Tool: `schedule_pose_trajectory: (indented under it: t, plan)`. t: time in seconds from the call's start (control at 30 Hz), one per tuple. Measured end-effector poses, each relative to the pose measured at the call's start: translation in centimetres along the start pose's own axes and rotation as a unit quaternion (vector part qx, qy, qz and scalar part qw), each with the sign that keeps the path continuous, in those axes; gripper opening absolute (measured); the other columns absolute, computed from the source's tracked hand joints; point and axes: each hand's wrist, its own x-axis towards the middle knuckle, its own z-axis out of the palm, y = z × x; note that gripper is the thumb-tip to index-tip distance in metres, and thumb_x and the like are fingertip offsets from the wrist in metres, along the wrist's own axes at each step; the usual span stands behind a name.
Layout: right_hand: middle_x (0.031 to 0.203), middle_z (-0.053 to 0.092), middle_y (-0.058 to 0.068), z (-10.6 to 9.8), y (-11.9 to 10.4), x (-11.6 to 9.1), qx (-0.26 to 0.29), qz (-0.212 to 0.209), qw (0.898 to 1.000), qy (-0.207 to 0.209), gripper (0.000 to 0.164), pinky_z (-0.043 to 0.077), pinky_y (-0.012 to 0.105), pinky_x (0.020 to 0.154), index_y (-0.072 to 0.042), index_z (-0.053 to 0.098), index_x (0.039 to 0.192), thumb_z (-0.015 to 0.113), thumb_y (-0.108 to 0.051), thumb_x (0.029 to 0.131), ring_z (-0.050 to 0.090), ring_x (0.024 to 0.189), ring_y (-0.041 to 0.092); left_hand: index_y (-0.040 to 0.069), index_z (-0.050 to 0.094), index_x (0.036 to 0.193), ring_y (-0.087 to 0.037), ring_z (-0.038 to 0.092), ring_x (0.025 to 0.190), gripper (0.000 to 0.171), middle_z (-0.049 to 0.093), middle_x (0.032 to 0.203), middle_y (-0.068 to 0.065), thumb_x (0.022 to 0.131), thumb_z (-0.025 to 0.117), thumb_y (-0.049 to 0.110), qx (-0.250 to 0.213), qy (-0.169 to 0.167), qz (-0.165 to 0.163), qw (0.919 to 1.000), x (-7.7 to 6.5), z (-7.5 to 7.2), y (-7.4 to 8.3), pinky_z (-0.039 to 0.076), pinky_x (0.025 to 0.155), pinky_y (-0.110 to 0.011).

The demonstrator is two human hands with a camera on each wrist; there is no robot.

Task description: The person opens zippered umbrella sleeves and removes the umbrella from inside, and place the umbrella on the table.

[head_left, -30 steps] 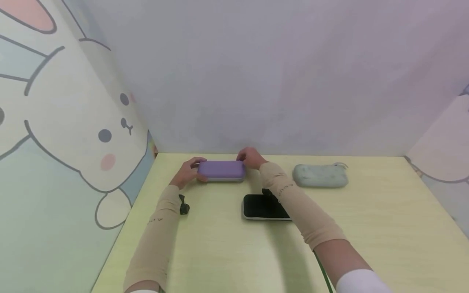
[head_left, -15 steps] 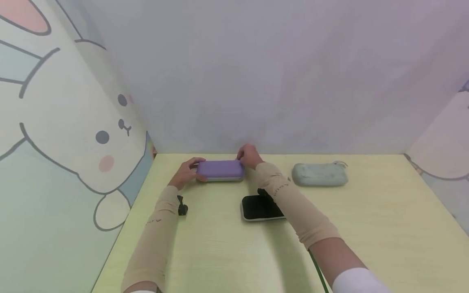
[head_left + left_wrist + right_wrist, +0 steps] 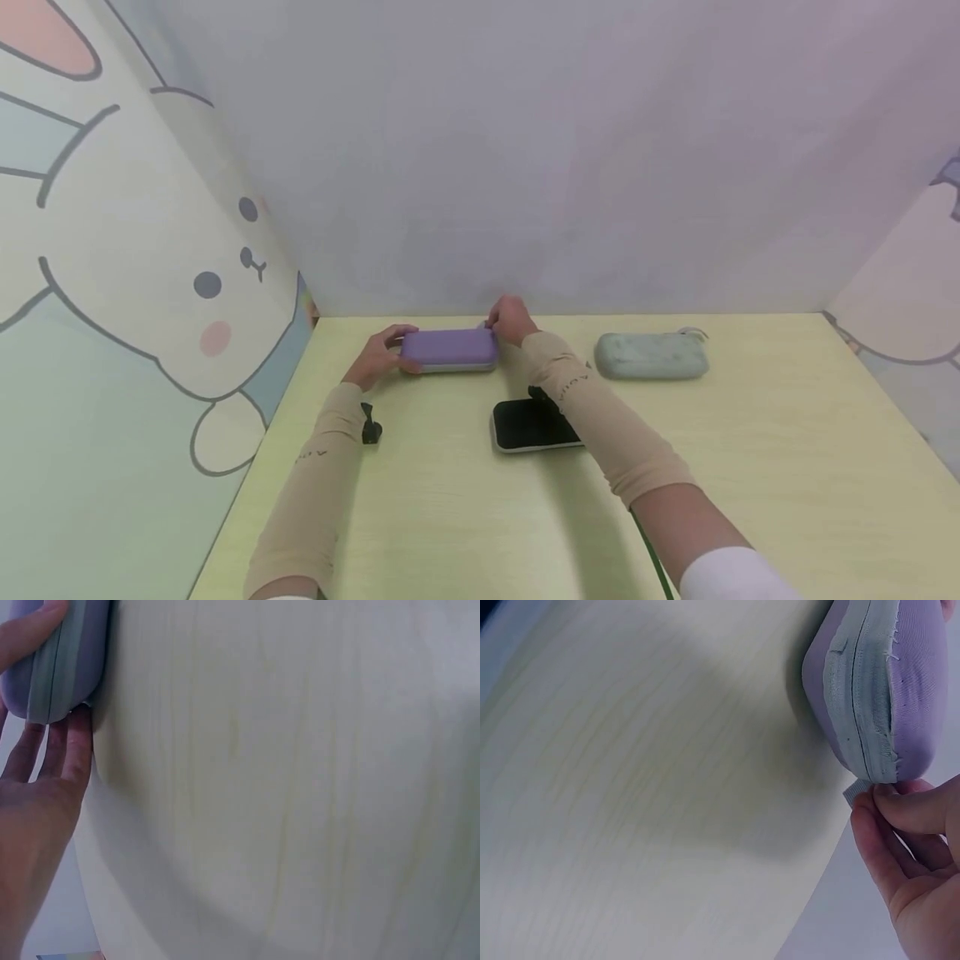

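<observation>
A purple zippered case (image 3: 450,348) lies near the table's back edge. My left hand (image 3: 377,358) grips its left end, thumb at the front and fingers behind; in the left wrist view the thumb presses on the case (image 3: 86,656) beside the zipper. At the other end, my right hand (image 3: 512,321) pinches a small grey tab (image 3: 856,791) between thumb and fingers, as the right wrist view shows. A closed zipper line runs along the pale side band (image 3: 860,690) there. The case's far side is hidden in the head view.
A dark-topped, light-edged case (image 3: 532,425) lies below my right forearm, partly covered by it. A grey-green pouch (image 3: 651,356) with a loop rests further right. The back wall rises directly behind the table (image 3: 450,517).
The head view has shifted slightly. My left hand keeps its grip on the case; my right hand moved up very slightly at the right end, where a bit of the tab now shows.
</observation>
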Motion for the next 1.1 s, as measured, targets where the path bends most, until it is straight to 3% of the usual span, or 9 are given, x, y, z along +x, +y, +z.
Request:
schedule_pose_trajectory:
  t: [0.27, 0.47, 0.6, 0.9, 1.03, 1.1]
  plan:
    - [0.084, 0.071, 0.013, -0.8, -0.3, -0.5, -0.033, -0.013, 0.999, -0.005, 0.019, 0.051, 0.034, 0.068, 0.002, 0.074, 0.078, 0.058, 0.009, 0.078, 0.063, 0.080, 0.026, 0.012, 0.054, 0.131, -0.033, 0.040, 0.127, 0.081, 0.049, 0.136, -0.009, 0.057, 0.086, 0.002, 0.016, 0.021, 0.006, 0.9996, -0.2, 0.0, -0.3, 0.030, 0.105, -0.050]
    - [0.080, 0.071, 0.013, -1.1, 0.3, -0.7, -0.063, -0.041, 0.997, -0.019, 0.017, 0.052, 0.035, 0.073, 0.002, 0.074, 0.076, 0.058, 0.008, 0.076, 0.064, 0.081, 0.027, 0.014, 0.054, 0.130, -0.033, 0.038, 0.129, 0.080, 0.047, 0.138, -0.009, 0.057, 0.087, 0.004, 0.017, 0.015, 0.001, 0.9997, -0.2, 0.0, -0.5, 0.028, 0.106, -0.049]
    - [0.080, 0.071, 0.012, -1.2, 0.5, -0.8, -0.062, -0.043, 0.997, -0.019, 0.015, 0.052, 0.035, 0.073, 0.001, 0.074, 0.076, 0.060, 0.006, 0.076, 0.064, 0.081, 0.027, 0.013, 0.054, 0.130, -0.034, 0.038, 0.129, 0.079, 0.047, 0.138, -0.009, 0.058, 0.087, 0.004, 0.014, 0.014, 0.007, 0.9998, -0.3, 0.1, -0.4, 0.028, 0.106, -0.050]
    - [0.072, 0.069, 0.008, -1.6, 0.7, -1.2, -0.042, -0.020, 0.998, -0.033, 0.015, 0.047, 0.027, 0.059, 0.001, 0.074, 0.073, 0.062, 0.006, 0.079, 0.057, 0.066, 0.018, 0.012, 0.053, 0.132, -0.035, 0.037, 0.130, 0.081, 0.045, 0.140, -0.009, 0.060, 0.087, 0.004, 0.012, 0.013, -0.006, 0.9998, -0.9, 0.3, 0.5, 0.027, 0.107, -0.049]
    - [0.071, 0.069, 0.008, -1.8, 0.7, -1.6, -0.039, -0.028, 0.998, -0.037, 0.016, 0.047, 0.026, 0.059, 0.002, 0.074, 0.074, 0.060, 0.008, 0.077, 0.057, 0.065, 0.018, 0.009, 0.051, 0.135, -0.036, 0.036, 0.131, 0.082, 0.044, 0.142, -0.010, 0.061, 0.086, 0.003, 0.007, 0.010, -0.010, 0.9999, -0.8, 0.4, 0.4, 0.026, 0.108, -0.050]
    - [0.073, 0.069, 0.008, -1.8, 0.7, -1.7, -0.038, -0.030, 0.998, -0.039, 0.016, 0.048, 0.028, 0.061, 0.002, 0.074, 0.074, 0.060, 0.008, 0.077, 0.058, 0.068, 0.019, 0.012, 0.052, 0.133, -0.034, 0.037, 0.130, 0.082, 0.045, 0.141, -0.008, 0.059, 0.087, 0.005, 0.010, 0.017, -0.006, 0.9998, -0.5, 0.3, -0.4, 0.027, 0.107, -0.048]
